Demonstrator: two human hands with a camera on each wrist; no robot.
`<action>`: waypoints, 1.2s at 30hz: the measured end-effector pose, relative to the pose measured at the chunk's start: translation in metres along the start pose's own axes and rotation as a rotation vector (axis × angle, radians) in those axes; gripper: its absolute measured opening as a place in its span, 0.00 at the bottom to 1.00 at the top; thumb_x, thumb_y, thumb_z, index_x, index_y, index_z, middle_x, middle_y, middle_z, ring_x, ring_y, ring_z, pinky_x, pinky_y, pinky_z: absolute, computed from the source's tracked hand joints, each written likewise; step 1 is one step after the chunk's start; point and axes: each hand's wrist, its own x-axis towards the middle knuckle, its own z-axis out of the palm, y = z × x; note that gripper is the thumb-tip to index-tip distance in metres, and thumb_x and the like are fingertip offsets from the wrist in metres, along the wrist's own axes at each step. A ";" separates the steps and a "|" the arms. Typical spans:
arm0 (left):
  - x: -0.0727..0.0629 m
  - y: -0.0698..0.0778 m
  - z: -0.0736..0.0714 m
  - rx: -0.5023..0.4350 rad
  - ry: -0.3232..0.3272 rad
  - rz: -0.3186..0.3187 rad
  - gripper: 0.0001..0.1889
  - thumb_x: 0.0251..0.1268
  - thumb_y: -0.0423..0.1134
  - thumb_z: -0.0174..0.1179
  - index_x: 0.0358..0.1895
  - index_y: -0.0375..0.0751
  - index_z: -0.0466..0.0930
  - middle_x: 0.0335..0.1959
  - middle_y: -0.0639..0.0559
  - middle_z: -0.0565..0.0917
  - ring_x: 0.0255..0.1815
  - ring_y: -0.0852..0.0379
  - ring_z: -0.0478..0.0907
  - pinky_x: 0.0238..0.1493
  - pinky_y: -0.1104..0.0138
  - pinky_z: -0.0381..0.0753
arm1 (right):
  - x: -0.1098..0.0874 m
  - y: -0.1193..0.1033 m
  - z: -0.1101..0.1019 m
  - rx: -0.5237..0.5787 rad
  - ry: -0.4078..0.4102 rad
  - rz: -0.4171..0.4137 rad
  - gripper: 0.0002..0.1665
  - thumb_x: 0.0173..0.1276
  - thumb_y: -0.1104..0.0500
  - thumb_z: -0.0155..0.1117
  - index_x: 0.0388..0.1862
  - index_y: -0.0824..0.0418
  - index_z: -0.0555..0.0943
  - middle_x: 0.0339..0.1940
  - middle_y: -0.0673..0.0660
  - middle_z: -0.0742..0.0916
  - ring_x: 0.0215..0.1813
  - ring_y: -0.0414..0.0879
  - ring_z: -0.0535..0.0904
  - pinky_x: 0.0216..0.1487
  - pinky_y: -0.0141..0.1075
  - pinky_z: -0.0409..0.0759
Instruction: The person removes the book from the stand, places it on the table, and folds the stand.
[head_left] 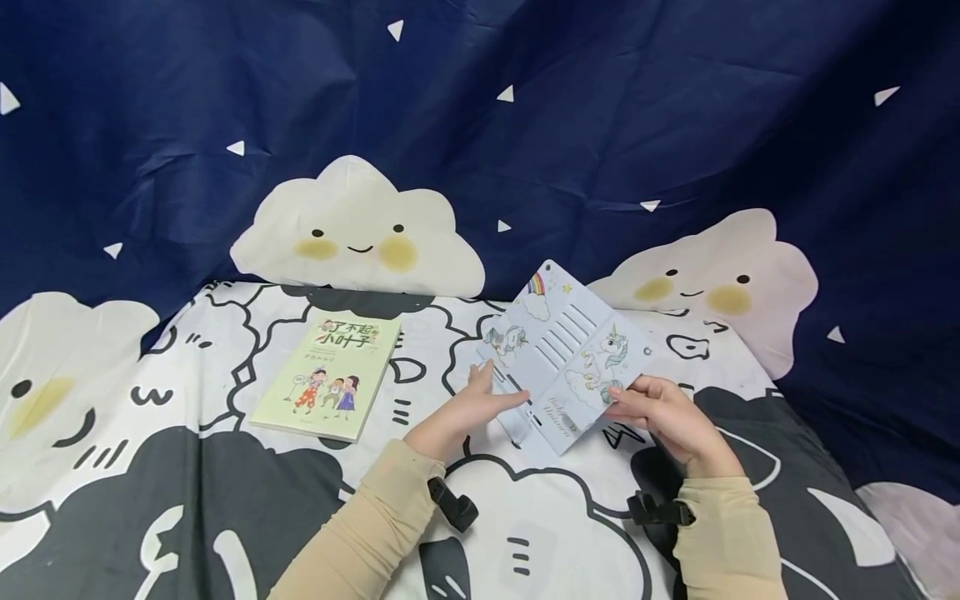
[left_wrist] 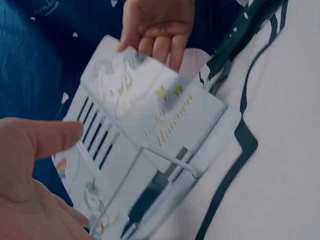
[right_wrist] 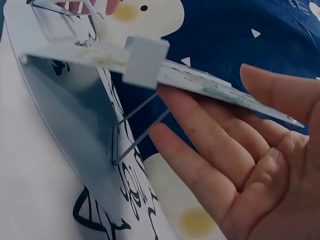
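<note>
A pale blue folding book stand (head_left: 558, 367) with unicorn prints and slots is tilted above the bedspread. My right hand (head_left: 667, 417) holds its right side, thumb over the panel and fingers beneath, as the right wrist view shows. At the lower left edge is my left hand (head_left: 480, 404), thumb and fingers spread apart, touching the stand's edge. The left wrist view shows a wire arm (left_wrist: 172, 161) across the front ledge. Thin support legs (right_wrist: 135, 125) stick out behind the panel in the right wrist view. A light green book (head_left: 330, 379) with cartoon children lies to the left.
Beneath everything spreads a black-and-white cartoon bedspread (head_left: 540, 533). Behind it hangs a dark blue curtain (head_left: 450, 92) with white triangles and smiling clouds. Each wrist wears a black strap, the left strap (head_left: 453, 504) close over the bedspread.
</note>
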 end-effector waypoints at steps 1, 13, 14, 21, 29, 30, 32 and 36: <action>0.001 -0.001 -0.001 -0.005 0.000 0.003 0.51 0.67 0.54 0.61 0.81 0.43 0.36 0.81 0.39 0.29 0.82 0.42 0.26 0.79 0.42 0.33 | 0.000 0.000 0.000 -0.009 -0.007 0.004 0.23 0.77 0.57 0.56 0.54 0.78 0.73 0.44 0.52 0.90 0.46 0.39 0.88 0.52 0.27 0.81; 0.009 -0.016 -0.017 -0.161 -0.014 0.055 0.49 0.64 0.55 0.64 0.81 0.48 0.45 0.83 0.50 0.38 0.83 0.49 0.29 0.79 0.44 0.36 | 0.003 -0.004 0.007 0.003 -0.152 -0.035 0.26 0.78 0.58 0.53 0.57 0.84 0.72 0.43 0.56 0.91 0.47 0.42 0.88 0.53 0.27 0.80; 0.009 -0.015 -0.015 -0.172 -0.001 0.049 0.49 0.64 0.54 0.64 0.81 0.48 0.45 0.83 0.50 0.39 0.83 0.48 0.30 0.79 0.44 0.36 | 0.003 -0.004 0.007 0.007 -0.155 -0.036 0.27 0.78 0.57 0.53 0.58 0.84 0.71 0.44 0.56 0.91 0.47 0.42 0.88 0.53 0.27 0.80; -0.001 -0.002 0.017 -0.053 0.119 0.005 0.56 0.61 0.52 0.66 0.80 0.38 0.35 0.81 0.35 0.29 0.82 0.36 0.29 0.79 0.42 0.36 | 0.001 -0.006 0.007 0.033 -0.152 -0.060 0.26 0.79 0.58 0.53 0.60 0.82 0.68 0.46 0.52 0.90 0.49 0.41 0.87 0.54 0.30 0.82; -0.012 0.001 0.045 -0.039 0.144 0.058 0.53 0.64 0.45 0.63 0.79 0.31 0.32 0.78 0.30 0.25 0.79 0.32 0.21 0.75 0.35 0.40 | -0.002 -0.006 0.006 0.016 -0.163 -0.106 0.31 0.78 0.60 0.52 0.68 0.81 0.60 0.56 0.60 0.84 0.54 0.40 0.85 0.58 0.35 0.82; -0.012 0.001 0.046 -0.040 0.150 0.065 0.53 0.64 0.45 0.62 0.79 0.30 0.33 0.78 0.30 0.25 0.79 0.32 0.21 0.75 0.35 0.40 | -0.002 -0.005 0.006 0.008 -0.191 -0.104 0.32 0.79 0.59 0.52 0.70 0.80 0.58 0.60 0.65 0.82 0.55 0.40 0.84 0.58 0.35 0.81; -0.013 0.000 0.047 -0.045 0.160 0.071 0.51 0.65 0.44 0.61 0.79 0.29 0.34 0.78 0.30 0.25 0.79 0.31 0.22 0.75 0.34 0.40 | -0.002 -0.005 0.007 -0.012 -0.239 -0.101 0.34 0.79 0.59 0.51 0.72 0.79 0.55 0.64 0.72 0.78 0.57 0.40 0.83 0.59 0.34 0.81; -0.011 0.000 0.046 -0.048 0.168 0.074 0.48 0.68 0.45 0.58 0.78 0.28 0.35 0.78 0.29 0.26 0.79 0.30 0.23 0.74 0.33 0.40 | -0.002 -0.005 0.008 -0.018 -0.265 -0.099 0.34 0.79 0.59 0.51 0.72 0.79 0.54 0.65 0.77 0.75 0.57 0.41 0.83 0.59 0.32 0.80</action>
